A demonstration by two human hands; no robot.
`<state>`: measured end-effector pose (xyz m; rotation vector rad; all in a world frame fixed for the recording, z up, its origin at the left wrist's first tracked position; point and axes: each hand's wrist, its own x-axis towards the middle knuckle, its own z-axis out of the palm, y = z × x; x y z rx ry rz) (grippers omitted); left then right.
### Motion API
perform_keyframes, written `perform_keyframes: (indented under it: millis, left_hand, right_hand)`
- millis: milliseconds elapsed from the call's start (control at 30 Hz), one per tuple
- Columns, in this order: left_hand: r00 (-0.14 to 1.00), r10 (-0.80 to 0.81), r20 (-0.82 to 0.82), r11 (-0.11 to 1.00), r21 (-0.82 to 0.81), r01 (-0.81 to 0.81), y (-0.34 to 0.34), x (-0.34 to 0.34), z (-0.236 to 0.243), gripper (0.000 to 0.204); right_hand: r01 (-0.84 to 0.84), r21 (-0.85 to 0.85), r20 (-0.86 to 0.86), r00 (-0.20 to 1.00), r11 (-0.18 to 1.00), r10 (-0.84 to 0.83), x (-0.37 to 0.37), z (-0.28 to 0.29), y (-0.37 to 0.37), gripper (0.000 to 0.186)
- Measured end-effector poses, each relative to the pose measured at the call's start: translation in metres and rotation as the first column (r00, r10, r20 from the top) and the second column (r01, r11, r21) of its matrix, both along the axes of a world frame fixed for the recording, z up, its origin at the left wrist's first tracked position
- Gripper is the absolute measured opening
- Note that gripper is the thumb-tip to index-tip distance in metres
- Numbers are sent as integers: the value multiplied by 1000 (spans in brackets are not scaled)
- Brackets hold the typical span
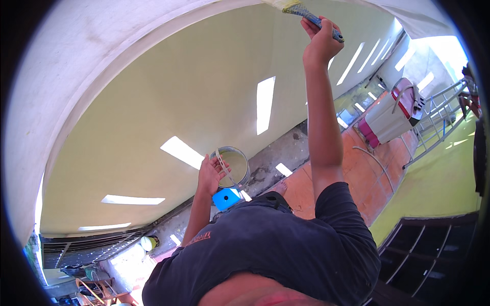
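Pretty sure this is someone's home, some kind of half-open patio or side passage; there's what looks like a washer [383,120] on orange tiles [349,181], a wooden chair [96,289] down the far end and a dark barred window [429,260]; sun hits in strips; ladder [441,120], bucket [247,176] and paintbrush [304,12] look a bit worksite-ish

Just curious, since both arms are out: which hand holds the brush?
The right hand, high up, its grip around the blue-handled brush; the left hand is lower, by the bucket.
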<state>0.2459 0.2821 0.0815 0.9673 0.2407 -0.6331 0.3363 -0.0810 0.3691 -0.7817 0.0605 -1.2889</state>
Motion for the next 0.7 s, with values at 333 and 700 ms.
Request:
perform_keyframes:
  millis: [333,700]
  left_hand:
    - [1000,-10,17,999,-32,11,-2,5,-1,59]
    - [1000,-6,19,1000,3,6,-4,10,-1,59]
  right_hand:
    - [-1,121,-87,996,993,11,0,-30,7,16]
    - [-26,137,-116,992,990,42,3,-52,41,17]
